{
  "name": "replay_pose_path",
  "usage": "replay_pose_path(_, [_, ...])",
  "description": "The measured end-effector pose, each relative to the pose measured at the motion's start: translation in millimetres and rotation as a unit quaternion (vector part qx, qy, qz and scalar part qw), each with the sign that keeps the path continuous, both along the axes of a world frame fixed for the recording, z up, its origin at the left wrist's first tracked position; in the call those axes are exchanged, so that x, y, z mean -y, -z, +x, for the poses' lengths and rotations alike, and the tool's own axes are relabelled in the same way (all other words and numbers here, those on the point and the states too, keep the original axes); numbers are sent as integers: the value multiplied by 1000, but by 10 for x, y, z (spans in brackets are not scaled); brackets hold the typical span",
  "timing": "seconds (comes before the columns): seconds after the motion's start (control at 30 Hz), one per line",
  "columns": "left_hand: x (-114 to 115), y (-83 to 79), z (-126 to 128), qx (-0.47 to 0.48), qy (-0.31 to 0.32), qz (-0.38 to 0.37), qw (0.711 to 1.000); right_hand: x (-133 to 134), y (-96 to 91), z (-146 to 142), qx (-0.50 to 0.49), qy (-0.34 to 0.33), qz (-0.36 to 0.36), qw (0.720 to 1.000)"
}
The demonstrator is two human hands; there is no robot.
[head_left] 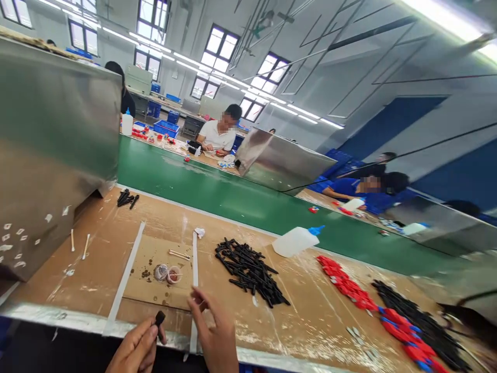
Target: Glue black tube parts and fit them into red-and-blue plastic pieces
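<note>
My left hand [135,346] pinches a small black plastic part [159,319] upright at the table's front edge. To its right, my right hand [213,329] hovers with curled fingers apart and nothing visible in them. Just beyond both hands lies a cardboard sheet [142,290], taped down along its sides. On it stand two small round pots, a grey one [160,272] and one with reddish-brown contents [174,275] and a thin stick in it. Cotton swabs [179,254] lie behind the pots, among dark spots. A large pile of black parts [248,269] lies right of the cardboard.
A white bottle with a blue nozzle [295,241] lies tilted behind the pile. Red parts [345,282] and more black parts [419,321] line the right. A few black parts [126,198] sit far left, by a metal panel [58,145]. Beyond runs a green belt [217,181]; people work opposite.
</note>
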State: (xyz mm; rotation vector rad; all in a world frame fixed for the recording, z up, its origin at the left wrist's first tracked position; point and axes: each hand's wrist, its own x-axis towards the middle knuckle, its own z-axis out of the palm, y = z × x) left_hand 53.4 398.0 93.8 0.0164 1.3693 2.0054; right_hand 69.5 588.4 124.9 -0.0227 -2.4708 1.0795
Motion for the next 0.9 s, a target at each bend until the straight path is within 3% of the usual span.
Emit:
replay_pose_path(0.1, [27, -107, -108, 138, -1, 130, 982, 23, 96, -226, 43, 80, -80, 993])
replay_pose_path(0.3, [15, -115, -229, 234, -15, 237, 943, 62, 158, -438, 63, 51, -117, 990])
replay_pose_path(0.57, [-120, -31, -303, 275, -22, 277, 920, 57, 7, -403, -27, 74, -16, 997])
replay_pose_path(0.9, [-178, -89, -318, 295, -47, 255, 920, 42, 5, -296, -32, 89, -57, 994])
